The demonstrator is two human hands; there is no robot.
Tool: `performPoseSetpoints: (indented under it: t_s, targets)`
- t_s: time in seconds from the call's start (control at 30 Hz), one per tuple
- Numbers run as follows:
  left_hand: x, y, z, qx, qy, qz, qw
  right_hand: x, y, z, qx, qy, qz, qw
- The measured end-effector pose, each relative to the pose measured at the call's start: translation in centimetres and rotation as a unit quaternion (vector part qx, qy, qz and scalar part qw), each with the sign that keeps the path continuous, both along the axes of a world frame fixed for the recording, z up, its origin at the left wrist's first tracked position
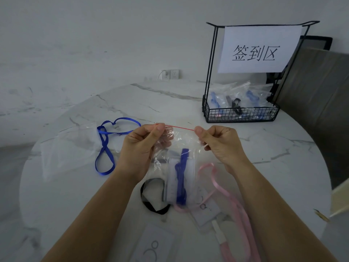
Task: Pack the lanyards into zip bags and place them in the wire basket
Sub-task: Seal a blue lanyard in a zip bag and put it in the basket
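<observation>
Near counter [188,104] edge: card holder [154,244], pink lanyard [243,218] and black lanyard [160,212] lying loose. Just above them, the zip bag [181,137] is lifted, packed blue lanyard [181,193] inside. Left hand [143,146] and right hand [221,144] fingers are clamped on the bag's red top edge, one at each end. Left: loose blue lanyard [103,140] on clear bags [64,152]. Open counter beyond. Wire basket [239,115] far right, filled bags inside.

Round white marble tabletop [188,103] in a pale, softly lit room.
Plain wall [113,35] at 12 o'clock carries a double socket [171,74]; veined floor [22,114] at 9 o'clock, brown panel [317,114] at 3 o'clock.
</observation>
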State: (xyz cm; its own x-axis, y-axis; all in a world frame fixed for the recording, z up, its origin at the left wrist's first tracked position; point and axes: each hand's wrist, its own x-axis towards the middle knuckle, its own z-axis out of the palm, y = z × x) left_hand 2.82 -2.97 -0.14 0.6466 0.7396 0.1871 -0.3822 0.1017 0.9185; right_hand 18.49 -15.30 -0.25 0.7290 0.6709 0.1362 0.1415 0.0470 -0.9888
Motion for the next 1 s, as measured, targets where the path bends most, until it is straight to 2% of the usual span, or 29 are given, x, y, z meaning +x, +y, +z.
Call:
performPoseSetpoints:
  t_s: [0.23, 0.3, 0.4, 0.47, 0.6, 0.73, 0.8, 0.87, 1.0]
  targets:
    - [0.0, 0.1, -0.2, 0.007, 0.007, -0.004, 1.0, 0.2, 0.0, -0.3, 0.006, -0.002, 0.022, 1.0]
    - [0.2, 0.1, 0.0, -0.005, -0.007, 0.0, 1.0, 0.5, -0.1, -0.3, -0.017, -0.003, 0.096, 0.995]
    - [0.3, 0.4, 0.4, -0.022, -0.037, -0.003, 0.999, 0.4, -0.5, -0.4, -0.112, -0.025, 0.234, 0.966]
    - [0.3, 0.5, 1.0, -0.022, -0.051, 0.004, 0.998, 0.0, -0.5, -0.6, -0.144, -0.044, 0.255, 0.955]
    - [0.5, 0.9, 1.9, -0.036, -0.085, 0.013, 0.996, 0.0, -0.4, -0.4, -0.039, -0.017, 0.181, 0.983]
    - [1.8, 1.2, 2.5, -0.054, -0.072, 0.016, 0.996, 0.4, -0.4, 0.5, 0.081, 0.003, 0.065, 0.995]
    - [2.8, 1.0, 2.6, -0.064, -0.068, 0.01, 0.996, 0.7, -0.4, 0.4, 0.087, -0.025, 0.019, 0.996]
    - [4.0, 0.5, 2.8, -0.069, -0.062, 0.009, 0.996, 1.5, -0.6, 0.2, 0.051, -0.061, -0.005, 0.997]
    - [6.4, 0.1, 3.1, -0.069, -0.038, 0.016, 0.997, 3.6, -1.4, 0.5, 0.023, -0.083, -0.006, 0.996]
